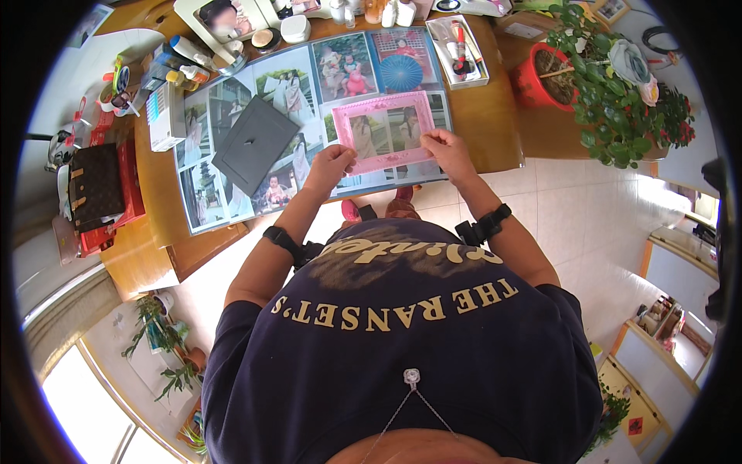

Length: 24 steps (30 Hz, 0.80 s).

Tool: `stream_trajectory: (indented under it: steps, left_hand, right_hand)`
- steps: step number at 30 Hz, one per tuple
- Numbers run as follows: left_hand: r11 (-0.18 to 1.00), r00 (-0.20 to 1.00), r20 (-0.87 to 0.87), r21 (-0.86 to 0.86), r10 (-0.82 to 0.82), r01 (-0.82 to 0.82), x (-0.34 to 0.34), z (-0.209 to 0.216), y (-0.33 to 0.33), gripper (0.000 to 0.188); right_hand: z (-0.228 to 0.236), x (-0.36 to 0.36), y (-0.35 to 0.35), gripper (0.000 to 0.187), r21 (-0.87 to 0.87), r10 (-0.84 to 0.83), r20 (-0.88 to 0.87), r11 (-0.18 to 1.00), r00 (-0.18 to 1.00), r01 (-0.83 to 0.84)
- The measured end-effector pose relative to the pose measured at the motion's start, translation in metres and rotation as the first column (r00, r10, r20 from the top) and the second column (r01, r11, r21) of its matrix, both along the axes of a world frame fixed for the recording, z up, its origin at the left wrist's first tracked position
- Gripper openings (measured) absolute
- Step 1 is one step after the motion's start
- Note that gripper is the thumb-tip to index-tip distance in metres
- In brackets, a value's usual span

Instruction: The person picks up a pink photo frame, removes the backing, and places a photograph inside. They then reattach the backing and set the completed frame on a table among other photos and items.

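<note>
A pink ornate picture frame (380,107) is held by its two sides over the table. My left hand (331,167) pinches its lower left corner, and my right hand (451,156) grips its right edge. Photos show through the frame's opening; whether glass fills it I cannot tell. To the left of my left hand, a dark grey frame backing board (255,147) with a small fastener in its middle lies slanted. Underneath both spreads a large sheet of photos (224,85) covering much of the wooden table (483,120).
A white box with pens (457,52) sits at the back right, near a red pot (541,77) with a leafy plant. Bottles and jars (296,29) line the back edge. On the left are a white box (165,116) and a brown patterned bag (97,182).
</note>
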State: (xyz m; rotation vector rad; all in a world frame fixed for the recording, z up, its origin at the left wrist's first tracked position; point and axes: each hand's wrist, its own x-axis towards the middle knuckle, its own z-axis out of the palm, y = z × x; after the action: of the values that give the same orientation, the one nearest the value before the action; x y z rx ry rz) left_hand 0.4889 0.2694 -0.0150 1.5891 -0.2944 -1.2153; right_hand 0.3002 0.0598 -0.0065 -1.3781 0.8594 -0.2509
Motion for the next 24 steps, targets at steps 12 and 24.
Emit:
stream_trajectory:
  steps: [12, 24]
  left_hand:
    - [0.976, 0.991, -0.089, -0.187, 0.097, -0.112, 0.008, 0.023, 0.032, 0.02]
    - [0.934, 0.966, -0.005, -0.253, 0.26, -0.253, 0.01, 0.032, 0.108, 0.015]
  right_hand:
    - [0.036, 0.001, 0.01, 0.021, 0.058, 0.177, 0.013, 0.983, 0.984, -0.177]
    - [0.045, 0.03, 0.038, 0.014, -0.134, 0.443, 0.049, 0.891, 0.895, -0.434]
